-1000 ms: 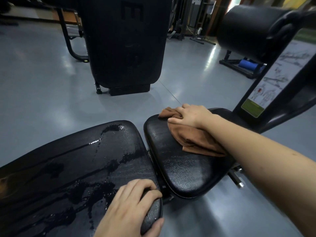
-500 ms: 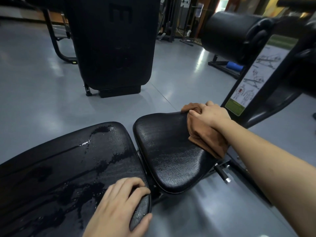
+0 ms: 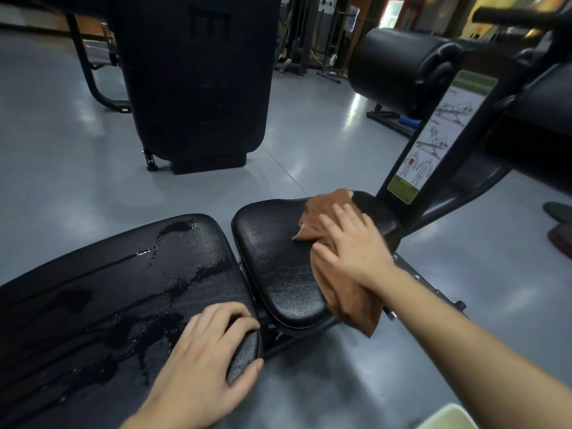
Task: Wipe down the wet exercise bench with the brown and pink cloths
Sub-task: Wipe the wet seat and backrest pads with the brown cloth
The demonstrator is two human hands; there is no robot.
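Note:
The black exercise bench has a long back pad (image 3: 117, 286) streaked with water and a smaller seat pad (image 3: 275, 261) to its right. My right hand (image 3: 353, 243) lies flat on a brown cloth (image 3: 343, 292), pressing it onto the right side of the seat pad; the cloth's lower end hangs over the pad's edge. My left hand (image 3: 201, 363) grips the near right corner of the back pad, fingers over the top and thumb under the edge. No pink cloth is in view.
A black machine shroud (image 3: 198, 78) stands on the grey floor behind the bench. A black roller pad (image 3: 399, 69) and an upright post with an instruction placard (image 3: 433, 140) rise at the right. Two shoes (image 3: 560, 224) show at the far right edge.
My right hand has slid the brown cloth from the seat pad's far right edge back toward me and the pad's middle. My left hand keeps its grip on the back pad's corner.

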